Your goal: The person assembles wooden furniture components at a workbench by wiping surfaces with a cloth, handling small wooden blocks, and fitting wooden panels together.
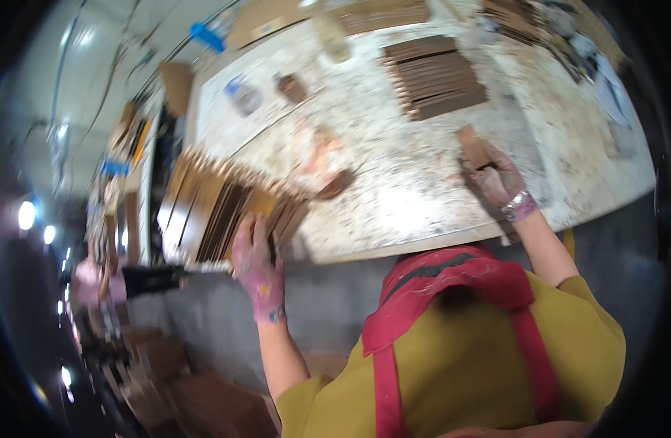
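My left hand [259, 266], in a pink stained glove, is at the near edge of a long row of brown flat pieces [204, 204]. Its fingers reach over the edge of one piece and the thumb is on the other side; blur hides the exact grip. My right hand [502, 182], gloved the same way, is closed around a small brown strip [472, 148] above the right part of the table. A crumpled whitish cloth with reddish-brown stains [317, 157] lies between the hands, with a brown block-like end towards me.
A stained white table [394, 175] spreads before me. Another stack of brown pieces [434, 77] lies at the far right centre, and more pieces [511, 18] beyond it. A clear bottle [328, 36], a blue-topped container [243, 95] and a small brown jar [290, 88] stand farther back. Another person [102, 281] is at far left.
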Demonstrator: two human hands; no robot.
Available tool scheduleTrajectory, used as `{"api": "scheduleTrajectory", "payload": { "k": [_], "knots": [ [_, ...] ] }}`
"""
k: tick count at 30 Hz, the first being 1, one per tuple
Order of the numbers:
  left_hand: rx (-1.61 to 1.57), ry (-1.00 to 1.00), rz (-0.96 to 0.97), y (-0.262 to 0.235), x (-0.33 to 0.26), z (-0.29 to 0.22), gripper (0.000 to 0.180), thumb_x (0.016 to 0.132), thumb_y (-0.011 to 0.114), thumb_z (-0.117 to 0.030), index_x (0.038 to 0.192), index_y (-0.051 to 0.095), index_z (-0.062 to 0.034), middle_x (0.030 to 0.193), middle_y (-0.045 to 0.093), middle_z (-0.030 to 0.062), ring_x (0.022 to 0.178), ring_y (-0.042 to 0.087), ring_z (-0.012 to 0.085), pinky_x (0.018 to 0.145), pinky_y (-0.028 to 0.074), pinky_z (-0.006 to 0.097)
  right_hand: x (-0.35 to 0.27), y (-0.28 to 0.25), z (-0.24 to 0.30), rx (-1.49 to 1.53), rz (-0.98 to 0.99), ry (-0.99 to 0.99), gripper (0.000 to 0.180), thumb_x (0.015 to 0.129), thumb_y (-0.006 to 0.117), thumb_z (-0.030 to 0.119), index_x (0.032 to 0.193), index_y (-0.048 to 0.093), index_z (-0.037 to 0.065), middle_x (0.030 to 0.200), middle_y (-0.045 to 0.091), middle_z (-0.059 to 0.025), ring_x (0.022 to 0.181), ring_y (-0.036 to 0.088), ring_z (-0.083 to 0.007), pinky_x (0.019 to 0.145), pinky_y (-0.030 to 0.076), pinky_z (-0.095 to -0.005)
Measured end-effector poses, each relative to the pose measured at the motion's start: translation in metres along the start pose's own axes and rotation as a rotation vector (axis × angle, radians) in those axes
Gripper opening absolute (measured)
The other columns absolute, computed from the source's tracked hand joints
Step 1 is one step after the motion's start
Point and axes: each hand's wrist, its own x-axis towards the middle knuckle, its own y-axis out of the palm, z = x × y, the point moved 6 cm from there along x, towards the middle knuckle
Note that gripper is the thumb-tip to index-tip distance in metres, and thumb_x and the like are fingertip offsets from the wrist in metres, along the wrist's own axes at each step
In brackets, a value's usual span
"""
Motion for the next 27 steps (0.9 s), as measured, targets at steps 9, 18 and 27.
{"api": "scheduleTrajectory", "payload": {
  "k": [9,18,27],
  "knots": [
    [-0.645,0.474,-0.09,0.124,0.125,-0.21,0.037,0.091,0.063,-0.02,0.124,0.063,-0.0035,0.133,0.057,0.0171,0.123,0.053,0.0378,0.104,0.043,0.047,-0.056,0.005,0.014,0.199,-0.258,-0.077,0.038,0.102,0.051,0.015,0.136,0.049,-0.001,0.13,0.058,-0.0146,0.115,0.06,-0.0279,0.1,0.05,-0.0403],
    [-0.64,0.585,-0.045,0.196,0.141,-0.268,0.042,0.084,0.07,-0.017,0.124,0.06,-0.0131,0.11,0.064,0.0135,0.1,0.06,0.0337,0.081,0.049,0.048,-0.132,-0.051,0.042,0.046,-0.484,-0.302,0.047,0.1,0.055,0.025,0.141,0.046,0.004,0.131,0.057,-0.0095,0.116,0.058,-0.0236,0.101,0.047,-0.0375],
    [-0.567,0.432,0.5,0.217,0.122,-0.213,0.046,0.083,0.068,-0.021,0.128,0.062,-0.0126,0.127,0.061,0.0137,0.118,0.058,0.0312,0.102,0.045,0.039,-0.072,-0.021,0.067,-0.618,-0.62,-0.237,0.054,0.092,0.064,0.03,0.133,0.053,-0.003,0.127,0.058,-0.0141,0.112,0.058,-0.0215,0.095,0.048,-0.0343]
  ]
}}
